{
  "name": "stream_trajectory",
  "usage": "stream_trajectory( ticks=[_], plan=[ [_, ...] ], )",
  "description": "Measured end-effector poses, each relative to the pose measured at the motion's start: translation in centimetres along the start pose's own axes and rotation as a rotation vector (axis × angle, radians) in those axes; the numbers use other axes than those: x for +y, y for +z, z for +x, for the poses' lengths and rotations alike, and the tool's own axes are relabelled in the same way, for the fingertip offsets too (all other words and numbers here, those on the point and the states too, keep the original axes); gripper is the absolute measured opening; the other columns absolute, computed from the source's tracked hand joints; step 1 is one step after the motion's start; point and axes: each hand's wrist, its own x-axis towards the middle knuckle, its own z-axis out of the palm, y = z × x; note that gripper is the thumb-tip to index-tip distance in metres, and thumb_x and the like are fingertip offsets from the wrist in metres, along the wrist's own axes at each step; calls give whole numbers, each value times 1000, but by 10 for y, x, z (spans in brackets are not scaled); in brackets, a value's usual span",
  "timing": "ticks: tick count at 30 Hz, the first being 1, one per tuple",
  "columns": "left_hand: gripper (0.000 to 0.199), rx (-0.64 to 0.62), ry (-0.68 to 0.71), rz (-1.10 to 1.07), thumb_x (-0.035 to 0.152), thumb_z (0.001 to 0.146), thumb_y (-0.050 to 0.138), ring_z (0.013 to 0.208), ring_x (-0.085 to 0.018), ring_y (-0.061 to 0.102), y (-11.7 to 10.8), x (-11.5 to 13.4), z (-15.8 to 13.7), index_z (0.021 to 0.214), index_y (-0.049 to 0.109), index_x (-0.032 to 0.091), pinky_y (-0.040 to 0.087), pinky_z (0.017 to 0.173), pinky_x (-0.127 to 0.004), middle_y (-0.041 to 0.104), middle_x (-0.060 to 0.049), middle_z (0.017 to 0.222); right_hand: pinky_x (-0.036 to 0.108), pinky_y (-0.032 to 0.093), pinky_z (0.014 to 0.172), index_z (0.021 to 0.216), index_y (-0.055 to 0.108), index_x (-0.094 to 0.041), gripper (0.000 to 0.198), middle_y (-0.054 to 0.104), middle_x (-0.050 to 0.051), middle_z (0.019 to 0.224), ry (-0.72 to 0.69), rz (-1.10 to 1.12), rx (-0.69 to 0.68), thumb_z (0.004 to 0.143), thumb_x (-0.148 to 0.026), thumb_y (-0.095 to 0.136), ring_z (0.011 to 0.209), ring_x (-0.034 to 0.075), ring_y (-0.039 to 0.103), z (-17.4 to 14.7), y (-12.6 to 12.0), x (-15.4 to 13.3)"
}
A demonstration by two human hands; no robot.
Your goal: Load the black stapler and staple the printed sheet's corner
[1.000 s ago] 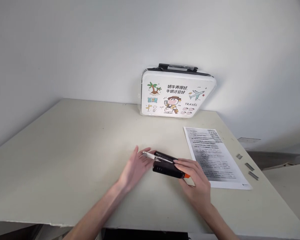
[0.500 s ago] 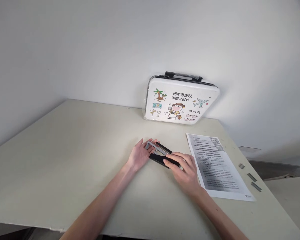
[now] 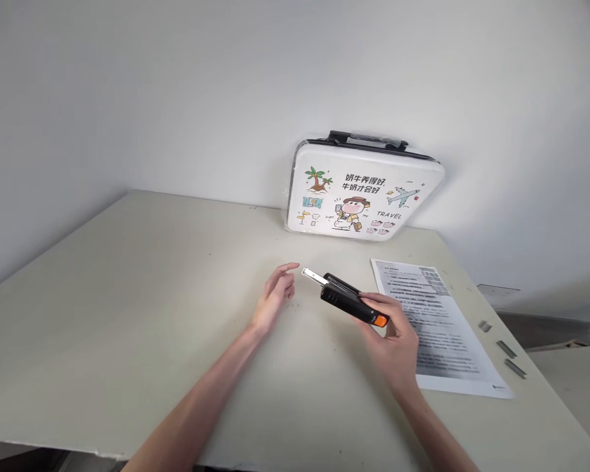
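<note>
My right hand (image 3: 393, 331) is closed around the rear of a black stapler (image 3: 347, 305) with an orange button (image 3: 381, 320) on its back end. The stapler is held above the table, its nose tilted to the far left. A shiny metal staple tray (image 3: 314, 276) sticks out of its front. Just left of that tray is my left hand (image 3: 276, 293), holding nothing I can see. Its index finger points toward the tray's tip without visibly touching it, while the other fingers are loosely bent.
A white case (image 3: 364, 190) with cartoon prints leans on the wall at the back. To the right, a printed sheet (image 3: 437, 328) lies flat. Several strips of staples (image 3: 515, 368) rest near the table's right edge. Tiny dark specks dot the tabletop (image 3: 128, 314).
My right hand has moved right, turning the stapler so its orange end shows. My left hand, earlier palm up beneath the stapler's front, has turned over and curled most of its fingers.
</note>
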Motion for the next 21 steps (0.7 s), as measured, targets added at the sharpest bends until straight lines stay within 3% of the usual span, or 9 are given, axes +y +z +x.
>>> stream_trajectory(
  ticks=[4,8,12,16,21],
  plan=[
    [44,-76,130,429,30,92,63,69,-15,36,6,0,-9,136,70,27,33,64,-27,40,4,78,48,58,92,107,75,-28,21,74,8,120,98,26,23,88,-33,79,113,29,70,-1,-1,4],
    [47,-191,208,567,32,92,61,72,-16,35,12,-10,-14,138,70,25,32,68,-28,37,3,79,48,57,94,106,75,-26,23,75,8,118,152,63,28,85,-35,81,113,29,70,-2,3,4],
    [46,-260,229,552,32,94,61,72,-16,34,17,-15,-19,139,68,23,33,70,-29,34,3,78,45,56,95,105,76,-26,24,76,8,118,190,86,20,85,-36,82,113,28,71,1,9,-6],
    [42,-180,203,479,33,95,60,73,-15,37,17,-6,-21,136,68,25,33,71,-28,38,3,81,45,57,93,104,76,-26,26,77,7,113,235,112,48,81,-36,85,109,28,72,7,8,-21],
    [29,-112,177,390,32,94,61,74,-16,43,15,0,-18,119,73,26,37,75,-30,44,2,82,45,58,92,108,76,-28,34,77,5,113,330,172,74,78,-35,89,108,27,71,8,-3,-36]
  ],
)
